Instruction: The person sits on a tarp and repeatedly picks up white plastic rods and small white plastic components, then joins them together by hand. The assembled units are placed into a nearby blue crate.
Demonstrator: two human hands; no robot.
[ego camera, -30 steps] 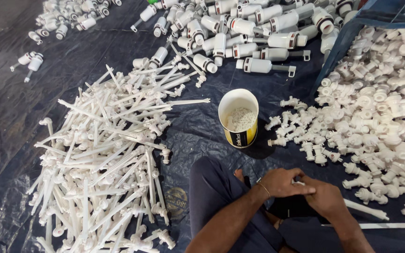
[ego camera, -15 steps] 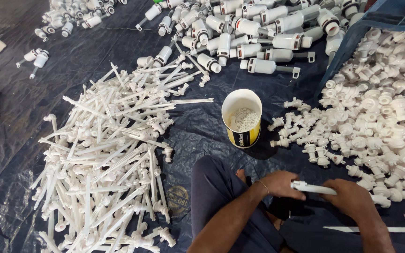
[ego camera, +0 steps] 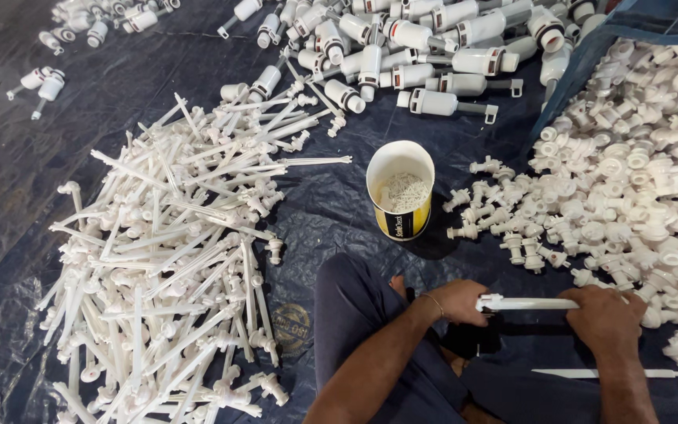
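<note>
A long white plastic rod lies level between my hands, just above my lap. My left hand is closed around its capped left end. My right hand grips its right end. A white cup with a yellow-and-black band stands on the dark tarp just beyond my knee, with small white pieces inside. A second white rod lies loose on the tarp below my right hand.
A big heap of white rods fills the left. Small white fittings are piled at the right, spilling from a blue sack edge. White cylinder assemblies lie at the top. Dark tarp covers the floor.
My hands were pressed together over my lap; they have drawn apart, and the white rod now spans between them. The view has shifted slightly.
</note>
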